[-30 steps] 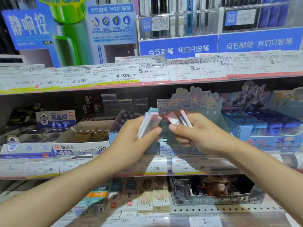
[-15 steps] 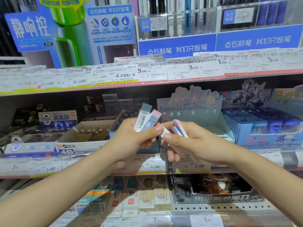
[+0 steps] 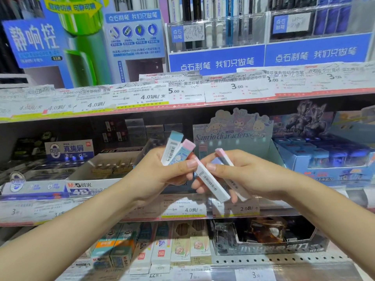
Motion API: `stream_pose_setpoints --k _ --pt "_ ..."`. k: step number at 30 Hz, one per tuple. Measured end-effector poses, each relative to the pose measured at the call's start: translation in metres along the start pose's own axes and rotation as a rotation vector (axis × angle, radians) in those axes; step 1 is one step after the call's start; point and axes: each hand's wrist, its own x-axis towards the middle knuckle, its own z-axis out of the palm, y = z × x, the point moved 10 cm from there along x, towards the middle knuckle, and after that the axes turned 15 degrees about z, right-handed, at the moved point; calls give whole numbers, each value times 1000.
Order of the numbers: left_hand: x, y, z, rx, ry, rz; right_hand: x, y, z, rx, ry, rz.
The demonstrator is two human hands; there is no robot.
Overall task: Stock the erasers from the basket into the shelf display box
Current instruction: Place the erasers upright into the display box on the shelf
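Note:
My left hand [image 3: 160, 175] grips two slim sleeved erasers, one blue-tipped [image 3: 172, 146] and one pink-tipped [image 3: 183, 151], fanned upward. My right hand [image 3: 241, 175] holds two more erasers: one [image 3: 211, 182] pinched under the thumb and slanting down to the right, and a pink-tipped one [image 3: 224, 159] behind it. Both hands hover in front of the Sanrio characters display box [image 3: 233, 136] on the middle shelf. The box's inside is hidden behind my hands. No basket is in view.
A white M&G 4B eraser box [image 3: 95, 179] stands left of the display box and a blue boxed product display [image 3: 328, 161] on its right. Price-tag rails [image 3: 182, 96] edge each shelf. Pencil boxes [image 3: 162, 246] and a dark tray [image 3: 267, 238] fill the lower shelf.
The erasers in my left hand have fanned apart and tilted upright. My right hand turned, so one eraser slants downward under its thumb. Both hands have drawn slightly back from the display box.

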Motion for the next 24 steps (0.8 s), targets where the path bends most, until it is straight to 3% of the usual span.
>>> stream_pose_setpoints --k 3,12,15,18,20,24 --pt "1 -1 -2 53 8 -3 0 -1 5 73 -41 -10" --pt "-2 2 -6 55 176 27 3 -3 -13 -36 146 -85" --pt "-4 12 -17 328 189 98 1 -10 -30 -157 301 -127" --pt "-7 24 -13 613 83 240 0 -17 -52 -255 454 -157" --pt "-9 28 1 823 -94 385 -1 -22 -60 -300 513 -186" --pt "-19 22 27 1018 -437 568 5 -28 -70 -390 644 -222"
